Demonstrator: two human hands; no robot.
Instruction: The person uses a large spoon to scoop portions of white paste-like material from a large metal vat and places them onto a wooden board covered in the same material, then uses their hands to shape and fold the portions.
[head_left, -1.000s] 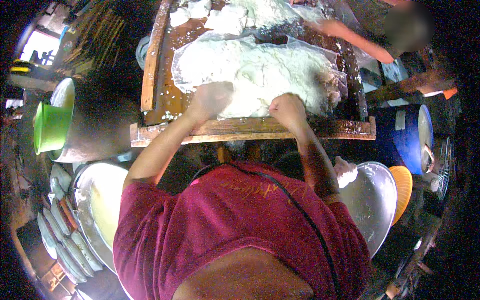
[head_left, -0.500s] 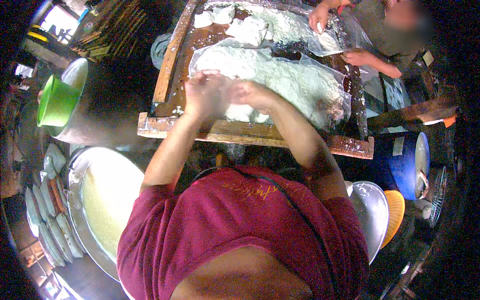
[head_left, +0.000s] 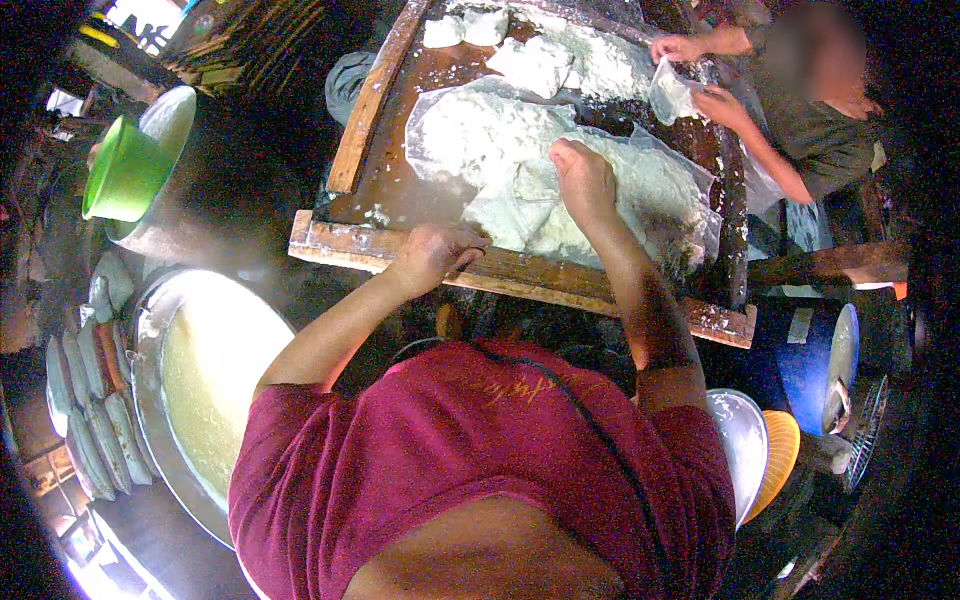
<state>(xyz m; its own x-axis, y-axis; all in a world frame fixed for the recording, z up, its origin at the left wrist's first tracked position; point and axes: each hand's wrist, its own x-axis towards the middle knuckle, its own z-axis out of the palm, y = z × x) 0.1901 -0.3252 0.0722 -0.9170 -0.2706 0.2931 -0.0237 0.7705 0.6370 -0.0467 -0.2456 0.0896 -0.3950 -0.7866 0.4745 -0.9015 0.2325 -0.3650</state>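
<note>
White mass (head_left: pixel 640 182): crumbly, spread on sheer cloth (head_left: pixel 421 120), near half of the wooden counter (head_left: pixel 385 197), just beyond the front rail (head_left: pixel 350 242).
Long axis: left to right, roughly along the rail – right end angled nearer the person. No clear front end.
Folded piece (head_left: pixel 515 207): white, near edge of the mass; one corner points near-left, toward the left hand.
Left hand (head_left: pixel 440 258): at the rail, fingers curled; grip on anything – cannot tell.
Right hand (head_left: pixel 582 180): over the middle of the mass, fingers closed in; cannot tell if cloth is pinched.
Co-worker: hands (head_left: pixel 680 48) on a small white bundle (head_left: pixel 672 96), far right.
Risk: crumbs could spill over the rail if cloth is tugged nearward; thin cloth might tear under a hard pull.
</note>
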